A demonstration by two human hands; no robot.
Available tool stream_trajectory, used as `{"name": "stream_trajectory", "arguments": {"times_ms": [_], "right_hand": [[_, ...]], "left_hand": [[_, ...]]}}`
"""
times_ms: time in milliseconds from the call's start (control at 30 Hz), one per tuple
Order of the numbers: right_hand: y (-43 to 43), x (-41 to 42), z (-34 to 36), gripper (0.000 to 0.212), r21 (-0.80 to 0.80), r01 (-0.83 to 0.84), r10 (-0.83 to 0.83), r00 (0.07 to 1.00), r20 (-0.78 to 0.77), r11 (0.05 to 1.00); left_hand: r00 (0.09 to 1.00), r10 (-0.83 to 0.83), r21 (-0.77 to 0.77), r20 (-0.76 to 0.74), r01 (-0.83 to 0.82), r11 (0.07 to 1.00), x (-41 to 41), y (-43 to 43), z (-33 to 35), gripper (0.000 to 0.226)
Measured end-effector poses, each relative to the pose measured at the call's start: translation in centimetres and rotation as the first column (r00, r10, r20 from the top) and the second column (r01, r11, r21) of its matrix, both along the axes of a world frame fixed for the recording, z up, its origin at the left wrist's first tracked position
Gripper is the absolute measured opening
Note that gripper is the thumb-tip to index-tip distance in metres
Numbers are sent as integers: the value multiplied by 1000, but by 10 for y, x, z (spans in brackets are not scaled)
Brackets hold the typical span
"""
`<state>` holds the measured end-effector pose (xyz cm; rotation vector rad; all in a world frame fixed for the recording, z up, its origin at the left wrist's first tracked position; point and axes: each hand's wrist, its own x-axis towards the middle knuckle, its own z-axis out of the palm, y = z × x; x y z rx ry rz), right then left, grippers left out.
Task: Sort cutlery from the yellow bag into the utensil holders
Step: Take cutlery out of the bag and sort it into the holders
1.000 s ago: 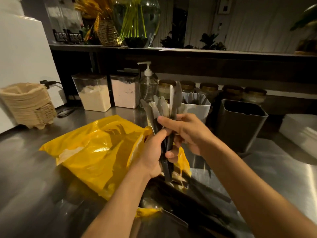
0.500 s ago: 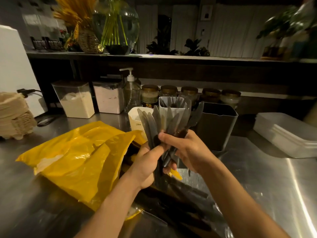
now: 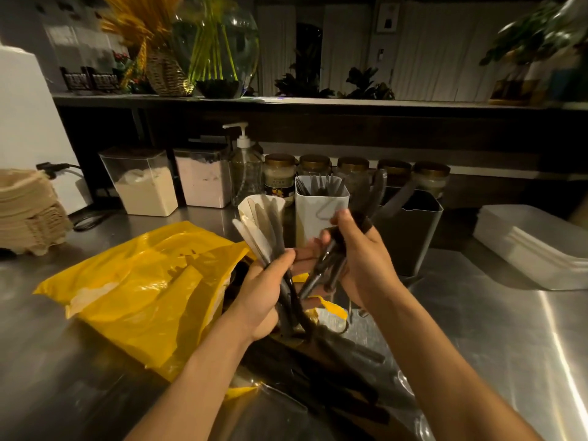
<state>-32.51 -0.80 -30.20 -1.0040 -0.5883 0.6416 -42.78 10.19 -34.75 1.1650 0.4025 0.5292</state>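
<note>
Head view — left hand (image 3: 261,300) grips knives (image 3: 264,230) fanned blades-up; right hand (image 3: 366,259) clutches dark cutlery (image 3: 318,272) angled up-right.

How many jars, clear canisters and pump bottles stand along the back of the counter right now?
Gold-lidded jars: 5
Clear canisters: 2
Pump bottle: 1
Total: 8

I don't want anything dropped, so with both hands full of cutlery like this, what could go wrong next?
The knives fanned loosely in the left hand could slip onto the counter. The dark bundle in the right hand may snag the pieces already standing in the white holder, possibly tipping it.
</note>
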Motion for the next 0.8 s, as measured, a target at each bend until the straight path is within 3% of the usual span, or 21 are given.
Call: {"name": "stream_trajectory", "arguments": {"times_ms": [67, 200, 333, 400, 467, 567, 667, 800], "right_hand": [[4, 1, -1, 25, 116, 33, -23, 996, -92, 993], [3, 0, -1, 20, -31, 72, -69, 993, 101, 997], [5, -15, -5, 24, -295, 28, 56, 961, 271, 955], [6, -19, -10, 25, -327, 8, 83, 961, 264, 945], [7, -17, -12, 24, -340, 34, 54, 968, 247, 940], [8, -11, -13, 24, -323, 70, 9, 971, 238, 944], [6, -8, -12, 23, -273, 43, 17, 976, 215, 961], [3, -4, -11, 20, -273, 12, 46, 977, 206, 962]], "left_hand": [[998, 58, 116, -21, -56, 992, 0, -1, 2, 32], [983, 162, 200, -80, -144, 969, 2, -1, 1, 34], [988, -148, 58, -50, 151, 987, 0, -2, 4, 25], [949, -312, -31, 31, 313, 949, -5, -3, 6, 13], [924, -366, -135, 108, 378, 916, -7, -3, 4, 13], [954, -289, -137, 83, 298, 945, -6, -5, 6, 23], [986, -163, -3, 37, 163, 987, -4, -7, 9, 33], [993, -118, 116, 19, 115, 986, -9, -7, 12, 31]]}}
